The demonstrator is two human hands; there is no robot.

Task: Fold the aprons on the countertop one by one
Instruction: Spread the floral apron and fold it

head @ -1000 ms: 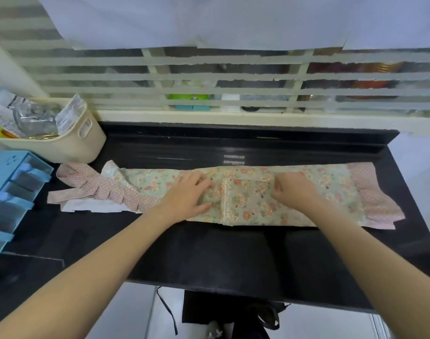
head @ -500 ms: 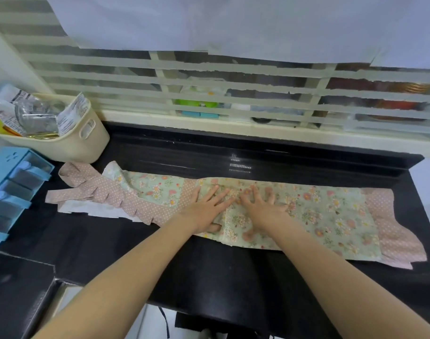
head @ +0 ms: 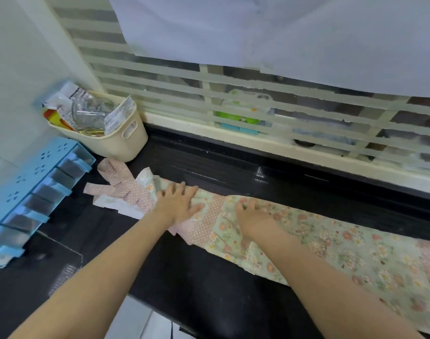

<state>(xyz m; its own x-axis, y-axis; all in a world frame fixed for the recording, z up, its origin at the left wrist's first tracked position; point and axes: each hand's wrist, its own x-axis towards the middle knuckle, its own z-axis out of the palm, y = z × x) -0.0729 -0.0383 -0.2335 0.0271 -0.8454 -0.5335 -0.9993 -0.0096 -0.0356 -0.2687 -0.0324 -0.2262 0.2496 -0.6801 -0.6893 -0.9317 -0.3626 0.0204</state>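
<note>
Now both hands farther left on apron (head: 331,243)

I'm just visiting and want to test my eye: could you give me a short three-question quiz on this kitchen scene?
1. True or false: both hands lie flat on the apron.
2. Which stands beside the cream basket? A) a blue rack B) a kettle C) a red bowl
3. Fill in: the apron lies on a ___ countertop.

Key
1. True: the left hand and right hand press it with straight fingers.
2. A, the blue rack.
3. Black; the countertop is dark and glossy.
</note>
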